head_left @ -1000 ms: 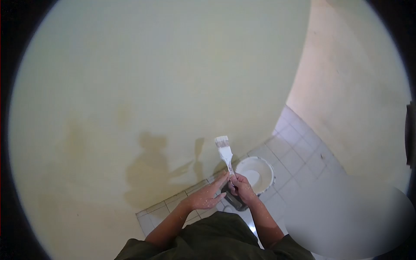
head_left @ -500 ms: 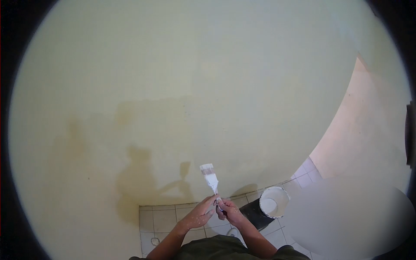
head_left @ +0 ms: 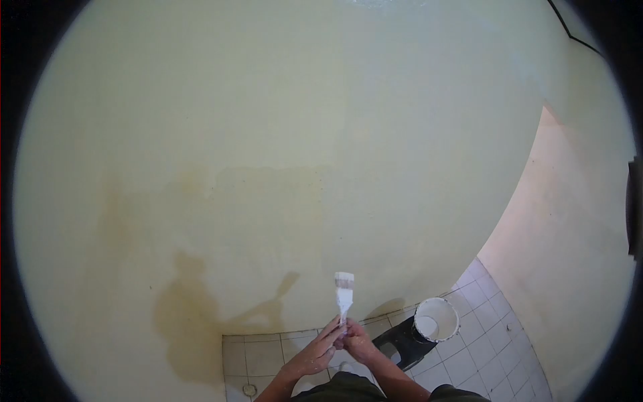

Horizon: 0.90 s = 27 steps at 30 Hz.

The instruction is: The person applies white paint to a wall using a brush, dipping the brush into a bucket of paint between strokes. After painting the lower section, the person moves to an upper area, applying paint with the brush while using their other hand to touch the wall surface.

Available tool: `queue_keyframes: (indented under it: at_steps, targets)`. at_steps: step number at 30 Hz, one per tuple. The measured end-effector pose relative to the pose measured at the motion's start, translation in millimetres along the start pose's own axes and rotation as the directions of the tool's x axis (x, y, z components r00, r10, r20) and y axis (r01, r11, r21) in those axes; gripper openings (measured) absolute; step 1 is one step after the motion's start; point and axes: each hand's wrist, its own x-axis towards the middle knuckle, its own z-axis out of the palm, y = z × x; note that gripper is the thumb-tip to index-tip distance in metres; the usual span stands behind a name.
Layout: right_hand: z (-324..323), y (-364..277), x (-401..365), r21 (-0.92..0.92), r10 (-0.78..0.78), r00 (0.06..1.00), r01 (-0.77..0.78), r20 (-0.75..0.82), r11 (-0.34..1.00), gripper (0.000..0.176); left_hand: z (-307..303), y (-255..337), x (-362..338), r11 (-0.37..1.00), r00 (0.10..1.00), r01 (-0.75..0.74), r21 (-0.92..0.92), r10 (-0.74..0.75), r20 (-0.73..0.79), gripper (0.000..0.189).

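Note:
A flat paintbrush (head_left: 344, 295) stands upright in front of the wall, bristles up, its head and neck coated in white paint. My right hand (head_left: 359, 343) is closed around its handle from the right. My left hand (head_left: 316, 353) comes in from the left, fingers together and pressed against the same handle. Most of the handle is hidden by the fingers. Specks of white paint dot both hands. To the right of my hands stands a bucket (head_left: 456, 328) with a paint-smeared rim and white paint inside.
A large pale yellow wall (head_left: 268, 134) fills most of the view, with a greyer section on the right. Against the bucket is a black stand-like object (head_left: 404, 343). The floor has light tiles (head_left: 462, 365). Another wall (head_left: 556, 268) rises at the right, and shadows fall at lower left.
The view has shifted, showing more floor at right. The brush has turned more upright and sits lower and farther right in view. My left fingers have closed in on the handle.

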Motion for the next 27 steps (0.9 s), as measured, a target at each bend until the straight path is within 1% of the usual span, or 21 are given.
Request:
queue_keyframes:
  at_steps: [2,3,5,7,9,11,12,15,17,18,21,24,27]
  targets:
    - [15.6,-41.3,5.7,-0.149,-0.009,0.979,-0.022,-0.202,0.989,0.04,-11.7,14.6,5.5,0.999,0.998,0.032,-0.013,-0.031,0.048,0.07]
    - [18.7,-64.8,12.8,-0.222,-0.024,0.954,-0.045,-0.3,0.974,0.041,-16.7,16.3,7.4,0.999,0.996,0.047,-0.021,-0.045,0.071,0.069]
    - [1.6,-100.7,27.3,-0.259,-0.138,0.943,0.058,-0.303,0.964,0.033,-26.6,9.7,7.1,0.999,0.996,0.043,-0.002,-0.043,0.075,0.068]
    - [9.7,-155.0,39.3,-0.459,-0.243,0.881,0.033,-0.406,0.888,0.026,-40.0,-0.7,8.9,0.998,0.996,0.055,0.014,-0.056,0.073,0.067]
    - [6.3,-206.0,51.7,-0.557,-0.337,0.883,0.107,-0.328,0.824,0.028,-58.3,-13.1,11.4,0.995,0.993,0.093,0.018,-0.094,0.069,0.065]
    - [16.4,-248.5,67.2,-0.728,-0.487,0.805,0.102,-0.34,0.678,0.028,-80.6,-23.7,20.8,0.992,0.993,0.113,0.049,-0.115,0.029,0.064]
    - [20.2,-267.7,77.0,-0.777,-0.537,0.78,0.106,-0.322,0.621,0.029,-93.3,-29.5,24.8,0.99,0.991,0.129,0.061,-0.13,0.012,0.063]
    - [38.4,-316.3,104.5,-0.896,-0.679,0.691,0.101,-0.249,0.432,0.031,-134.4,-37.8,46.2,0.992,0.992,0.117,0.053,-0.114,-0.056,0.062]
    - [56.0,-340.7,117.3,-0.989,-0.797,0.599,0.061,-0.069,0.132,0.028,-160.8,-33.9,63.7,0.985,0.987,0.145,0.089,-0.138,-0.082,0.065]
    - [65.7,-353.8,122.8,-0.999,-0.831,0.556,0.025,0.034,-0.025,0.027,-174.5,-30.3,73.2,0.982,0.985,0.157,0.106,-0.147,-0.095,0.067]
    - [103.7,-384.4,152.7,-0.94,-0.833,0.476,-0.034,0.283,-0.339,0.025,-220.0,-26.8,105.3,0.966,0.989,0.094,0.242,-0.063,-0.131,0.067]
    - [127.5,-401.6,179.6,-0.891,-0.819,0.426,-0.062,0.384,-0.45,0.025,-269.0,-16.2,134.7,0.909,0.977,0.048,0.413,0.043,-0.208,0.064]
    - [146.8,-414.5,201.2,-0.811,-0.779,0.343,-0.077,0.524,-0.58,0.02,-305.8,4.6,160.1,0.848,0.921,0.009,0.53,0.199,-0.334,0.062]
